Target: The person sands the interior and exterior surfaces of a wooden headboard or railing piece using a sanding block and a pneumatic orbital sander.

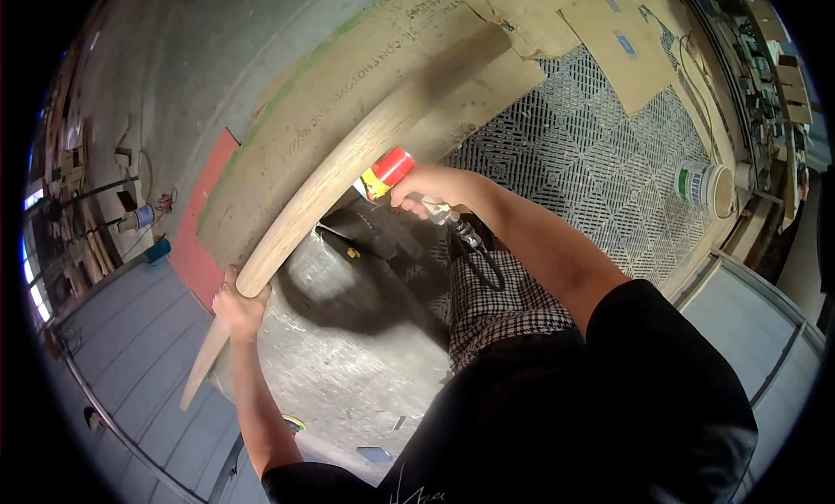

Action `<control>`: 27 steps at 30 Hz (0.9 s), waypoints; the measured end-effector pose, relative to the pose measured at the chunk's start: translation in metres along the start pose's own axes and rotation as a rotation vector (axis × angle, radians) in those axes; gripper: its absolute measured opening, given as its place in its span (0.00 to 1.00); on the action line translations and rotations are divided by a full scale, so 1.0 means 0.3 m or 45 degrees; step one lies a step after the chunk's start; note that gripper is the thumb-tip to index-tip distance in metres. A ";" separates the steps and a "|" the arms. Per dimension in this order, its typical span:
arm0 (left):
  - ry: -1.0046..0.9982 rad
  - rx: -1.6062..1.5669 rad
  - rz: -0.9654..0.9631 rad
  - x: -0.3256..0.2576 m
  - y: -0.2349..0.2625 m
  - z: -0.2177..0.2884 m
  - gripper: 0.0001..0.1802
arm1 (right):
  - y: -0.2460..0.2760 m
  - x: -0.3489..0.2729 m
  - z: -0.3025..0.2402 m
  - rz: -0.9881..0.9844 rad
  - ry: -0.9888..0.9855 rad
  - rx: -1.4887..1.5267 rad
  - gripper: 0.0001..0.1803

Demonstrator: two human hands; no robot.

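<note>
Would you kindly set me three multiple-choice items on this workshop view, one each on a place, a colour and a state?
1. Where does the white bucket stand?
A. on the grey lattice floor mat
B. on the wooden piece
C. in the left hand

2. What colour is the top of the tool in the right hand?
A. blue
B. red
C. green

3. How is the long curved wooden piece held?
A. lying free
B. gripped by the left hand near its lower end
C. held by both hands

Answers: 1 A, it stands on the mat at right; 2 B, the red-topped tool shows it; 3 B, only that hand wraps the wood.
</note>
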State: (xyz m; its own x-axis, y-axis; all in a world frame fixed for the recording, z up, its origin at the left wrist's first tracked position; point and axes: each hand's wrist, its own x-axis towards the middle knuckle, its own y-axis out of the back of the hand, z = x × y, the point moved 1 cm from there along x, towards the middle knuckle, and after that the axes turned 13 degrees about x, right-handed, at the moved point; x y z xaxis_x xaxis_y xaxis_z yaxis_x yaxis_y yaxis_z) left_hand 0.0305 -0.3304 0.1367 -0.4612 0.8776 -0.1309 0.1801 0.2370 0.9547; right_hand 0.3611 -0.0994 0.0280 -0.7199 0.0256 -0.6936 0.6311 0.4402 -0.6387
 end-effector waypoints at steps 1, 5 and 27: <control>-0.014 -0.016 0.014 0.005 0.009 0.007 0.25 | -0.010 -0.014 -0.005 0.015 0.001 -0.009 0.12; 0.013 -0.006 -0.021 0.015 0.022 0.018 0.22 | 0.004 -0.008 0.050 -0.186 0.101 -0.017 0.13; 0.029 -0.009 0.006 0.002 0.015 0.013 0.22 | -0.147 0.112 0.185 -0.079 0.165 0.081 0.08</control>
State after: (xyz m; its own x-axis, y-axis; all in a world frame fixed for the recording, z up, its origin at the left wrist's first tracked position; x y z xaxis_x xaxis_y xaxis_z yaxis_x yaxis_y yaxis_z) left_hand 0.0344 -0.3273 0.1398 -0.4802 0.8688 -0.1204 0.1762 0.2301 0.9571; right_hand 0.3251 -0.1678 0.0144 -0.7867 0.1176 -0.6060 0.5983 0.3872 -0.7015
